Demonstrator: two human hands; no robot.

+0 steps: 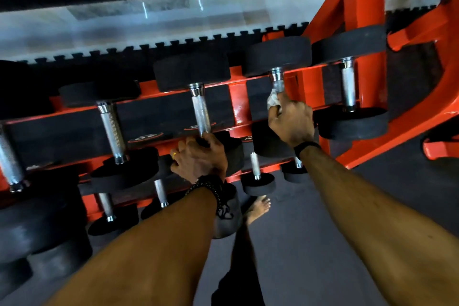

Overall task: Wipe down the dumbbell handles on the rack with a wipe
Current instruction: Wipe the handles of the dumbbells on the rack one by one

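Orange rack (pixel 357 40), two hands (pixel 291 119), one wipe (pixel 272 100), five middle-row dumbbell handles (pixel 200 109).

Dim, shadowy; soft blur, wide-angle bending at edges.

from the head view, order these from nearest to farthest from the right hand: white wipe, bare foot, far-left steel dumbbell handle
From the right hand:
1. White wipe, pinched in it.
2. Bare foot, below on the floor.
3. Far-left steel dumbbell handle, at the left edge.

I am gripping a white wipe (pixel 273 100) around a dumbbell handle (pixel 278 79) right of centre with my right hand (pixel 291 122), while my left hand (pixel 198 156) is clasping the neighbouring dumbbell's near end (pixel 231 151) on the orange rack (pixel 360 20).
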